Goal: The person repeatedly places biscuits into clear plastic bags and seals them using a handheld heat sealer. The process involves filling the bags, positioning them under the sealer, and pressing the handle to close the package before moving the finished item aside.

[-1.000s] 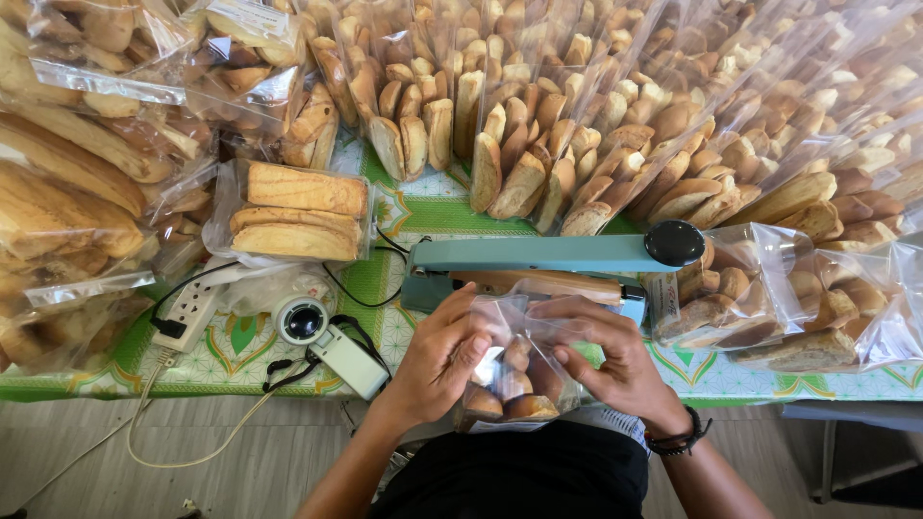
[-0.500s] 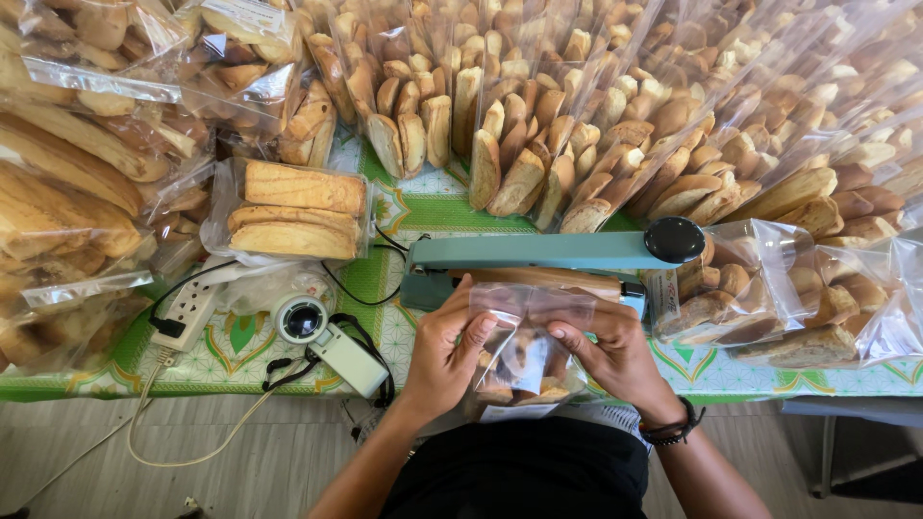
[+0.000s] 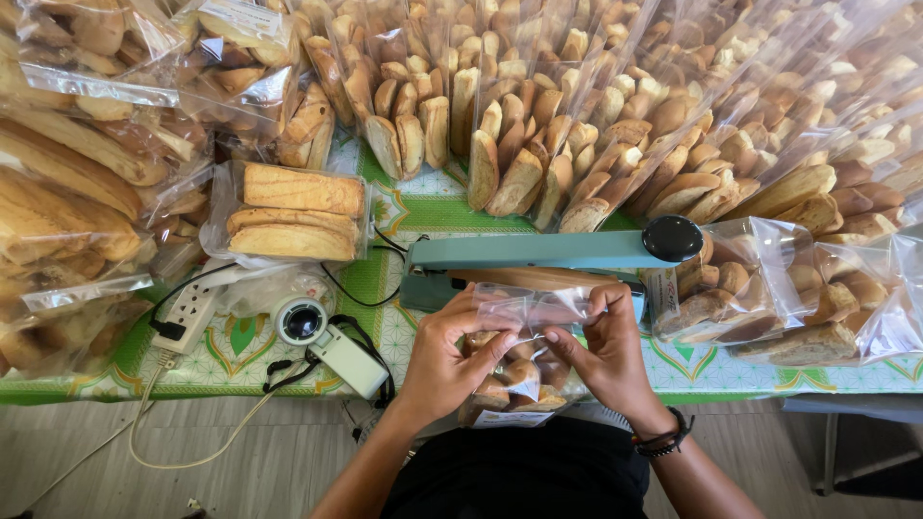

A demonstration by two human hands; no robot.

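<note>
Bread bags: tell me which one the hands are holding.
The small bag at the table edge, below the teal sealer; both hands pinch its open top. The others lie untouched.

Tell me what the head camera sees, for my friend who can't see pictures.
Two hands, left hand and right hand, pinch the top of a clear bag of bread slices in front of a teal heat sealer. Many filled bread bags cover the green patterned table.

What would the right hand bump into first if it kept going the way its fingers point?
The right hand points up and leftward, its fingers pinching the top of the clear bag. Straight on, it would probably meet the teal sealer just behind the bag, though depth is hard to judge.
</note>
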